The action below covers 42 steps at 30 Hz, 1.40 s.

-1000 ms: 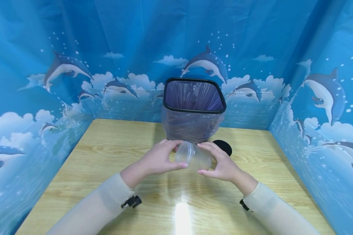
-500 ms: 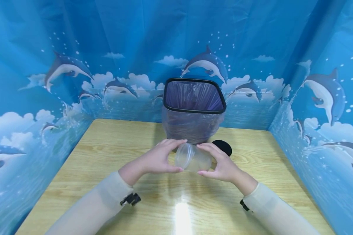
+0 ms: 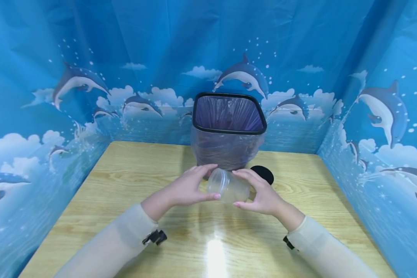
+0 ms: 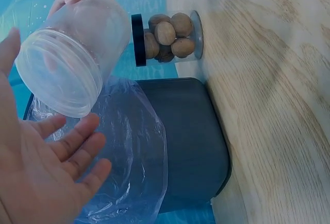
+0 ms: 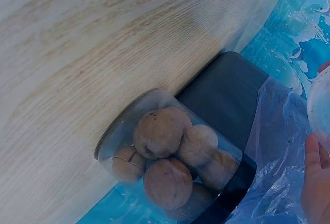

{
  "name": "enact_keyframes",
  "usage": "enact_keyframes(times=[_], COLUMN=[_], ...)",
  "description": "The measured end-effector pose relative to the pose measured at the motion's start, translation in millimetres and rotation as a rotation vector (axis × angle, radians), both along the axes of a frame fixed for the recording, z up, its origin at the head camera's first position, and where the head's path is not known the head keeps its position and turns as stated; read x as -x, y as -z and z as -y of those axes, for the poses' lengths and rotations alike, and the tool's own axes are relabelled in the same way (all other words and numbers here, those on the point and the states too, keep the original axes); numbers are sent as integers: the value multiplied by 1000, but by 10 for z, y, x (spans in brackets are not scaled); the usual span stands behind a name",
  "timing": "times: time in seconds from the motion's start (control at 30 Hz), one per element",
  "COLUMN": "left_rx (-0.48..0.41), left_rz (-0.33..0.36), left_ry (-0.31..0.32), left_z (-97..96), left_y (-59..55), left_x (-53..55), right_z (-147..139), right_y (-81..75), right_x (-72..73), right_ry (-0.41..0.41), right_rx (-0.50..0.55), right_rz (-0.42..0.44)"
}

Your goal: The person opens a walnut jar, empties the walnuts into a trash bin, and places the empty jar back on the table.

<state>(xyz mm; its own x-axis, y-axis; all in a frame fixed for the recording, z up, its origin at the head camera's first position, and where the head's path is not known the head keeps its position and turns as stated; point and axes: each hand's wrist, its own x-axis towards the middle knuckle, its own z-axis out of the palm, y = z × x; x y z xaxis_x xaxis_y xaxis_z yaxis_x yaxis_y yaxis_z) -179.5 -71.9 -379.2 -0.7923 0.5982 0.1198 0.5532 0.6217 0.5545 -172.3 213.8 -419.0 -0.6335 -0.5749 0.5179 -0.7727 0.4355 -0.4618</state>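
A clear plastic jar [image 3: 237, 188] is tilted on its side between both hands, in front of a bin, its round ridged lid end [image 4: 59, 77] facing left. My right hand [image 3: 262, 195] grips the jar's base end, thumb below and fingers above. My left hand [image 3: 184, 189] is around the lid end, thumb and fingers spread; in the left wrist view its fingertips [image 4: 85, 126] are right at the rim. The jar looks see-through, with nothing visible inside. In the right wrist view only a part of it shows at the right edge.
Behind the hands stands a dark bin [image 4: 188, 136] with a purple liner bag [image 3: 226, 150] and black rim [image 3: 229, 132]. Beside it, a second jar with a black lid [image 3: 263, 174] holds several brown walnut-like balls [image 5: 167, 183]. Dolphin-print curtains [image 3: 142, 46] enclose the wooden table [image 3: 132, 166].
The left hand's thumb and fingers spread away from the lid end, then came back in closer round it. The right hand and jar have stayed nearly still.
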Motion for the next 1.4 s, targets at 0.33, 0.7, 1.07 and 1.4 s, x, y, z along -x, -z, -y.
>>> enact_keyframes(times=[0.33,0.7,1.07,1.4], left_rx=[43,52,17,-5], left_rz=[-19,-41,-89,-129], left_ry=[-53,-35,80,118], left_z=[-39,-29,29,34], left_y=[-12,15,7,28], left_x=[-1,4,-5,2], right_z=[16,9,7,0], right_y=[-21,-20,-12,-6], right_x=[-10,-21,-37,-24], right_ry=[-3,0,2,9], right_rx=[2,1,-6,-2], right_rz=[11,31,54,40])
